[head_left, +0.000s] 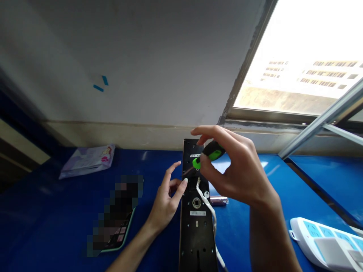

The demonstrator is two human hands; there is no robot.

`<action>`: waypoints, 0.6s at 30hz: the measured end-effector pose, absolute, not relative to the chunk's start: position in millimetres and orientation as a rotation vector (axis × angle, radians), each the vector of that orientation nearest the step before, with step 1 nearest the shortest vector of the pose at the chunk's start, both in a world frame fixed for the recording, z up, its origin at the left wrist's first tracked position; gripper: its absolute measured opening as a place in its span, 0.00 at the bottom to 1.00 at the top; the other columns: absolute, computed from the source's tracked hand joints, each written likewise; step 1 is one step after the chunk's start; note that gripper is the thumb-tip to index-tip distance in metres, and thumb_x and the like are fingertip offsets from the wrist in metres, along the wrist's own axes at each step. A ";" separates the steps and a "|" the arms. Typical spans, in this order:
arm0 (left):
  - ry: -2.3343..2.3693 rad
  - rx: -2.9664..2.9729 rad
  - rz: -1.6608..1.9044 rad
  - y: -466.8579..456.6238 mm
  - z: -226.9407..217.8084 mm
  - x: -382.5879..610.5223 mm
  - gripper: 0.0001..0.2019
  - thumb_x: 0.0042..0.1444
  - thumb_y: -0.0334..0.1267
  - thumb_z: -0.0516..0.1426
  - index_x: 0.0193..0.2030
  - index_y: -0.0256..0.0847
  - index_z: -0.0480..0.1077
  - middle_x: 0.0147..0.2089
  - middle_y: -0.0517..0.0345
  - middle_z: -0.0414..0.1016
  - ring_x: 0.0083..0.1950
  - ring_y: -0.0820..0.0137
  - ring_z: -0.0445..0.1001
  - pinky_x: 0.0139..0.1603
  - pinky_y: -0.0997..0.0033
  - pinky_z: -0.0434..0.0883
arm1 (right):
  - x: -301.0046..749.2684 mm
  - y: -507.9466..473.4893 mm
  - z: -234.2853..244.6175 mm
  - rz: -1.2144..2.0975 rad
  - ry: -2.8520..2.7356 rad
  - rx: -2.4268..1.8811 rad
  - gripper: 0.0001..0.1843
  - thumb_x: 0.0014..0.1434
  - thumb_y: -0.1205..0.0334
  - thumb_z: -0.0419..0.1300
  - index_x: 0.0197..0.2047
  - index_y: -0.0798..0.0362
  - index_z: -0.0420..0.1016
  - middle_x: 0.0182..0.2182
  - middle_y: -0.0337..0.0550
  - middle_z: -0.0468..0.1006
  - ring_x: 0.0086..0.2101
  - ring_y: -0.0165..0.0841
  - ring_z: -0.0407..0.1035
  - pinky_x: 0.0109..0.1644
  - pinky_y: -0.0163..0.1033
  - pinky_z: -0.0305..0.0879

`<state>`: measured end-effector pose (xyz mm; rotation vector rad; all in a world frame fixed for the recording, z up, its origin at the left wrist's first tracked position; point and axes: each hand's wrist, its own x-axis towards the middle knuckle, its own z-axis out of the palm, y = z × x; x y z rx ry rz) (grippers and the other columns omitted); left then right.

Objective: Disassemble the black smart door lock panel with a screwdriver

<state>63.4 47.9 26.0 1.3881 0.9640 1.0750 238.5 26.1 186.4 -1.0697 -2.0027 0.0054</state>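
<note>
A long black panel (196,238) lies lengthwise before me on the blue table, resembling the back of a door lock, with small screw holes, a ring-shaped fitting and white labels. From its middle a white-wrapped cable (210,207) runs down its right side. Above the panel's upper part, my right hand (234,166) grips a screwdriver (213,151) by its black and green handle. The screwdriver's shaft slants down-left toward the panel; whether its tip sits in a screw cannot be made out. My left hand (169,196) is beside the panel's left edge, fingers apart, thumb at the edge.
Left of the panel lies a phone (124,230) with a pale green edge, partly blurred out. A purple-white packet (87,160) rests near the wall. A white power strip (323,241) stands at right, near a metal frame (320,121). A small purple wrapped item (219,200) lies behind the cable.
</note>
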 end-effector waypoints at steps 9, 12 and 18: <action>0.976 1.606 1.073 52.5 18.0 58.3 0.24 0.68 0.44 0.56 0.69 0.44 0.69 0.39 0.57 0.80 0.41 0.63 0.79 0.47 0.65 0.75 | 237.7 38.6 179.0 -0.040 -2.029 -1.102 0.11 0.70 0.60 0.65 0.52 0.56 0.82 0.39 0.43 0.84 0.35 0.30 0.75 0.38 0.35 0.68; 1.019 1.680 1.090 52.6 18.9 58.5 0.19 0.72 0.47 0.53 0.61 0.43 0.77 0.40 0.55 0.82 0.44 0.60 0.80 0.52 0.62 0.76 | 238.2 31.0 186.4 0.179 -2.093 -1.140 0.17 0.74 0.50 0.59 0.53 0.53 0.83 0.42 0.44 0.86 0.35 0.31 0.75 0.36 0.36 0.67; 1.124 1.780 1.065 48.3 23.8 59.7 0.19 0.74 0.47 0.49 0.44 0.43 0.80 0.34 0.55 0.81 0.37 0.61 0.79 0.48 0.63 0.76 | 228.9 22.9 187.6 0.419 -2.226 -1.097 0.33 0.60 0.49 0.74 0.66 0.47 0.74 0.52 0.43 0.83 0.32 0.28 0.74 0.31 0.32 0.67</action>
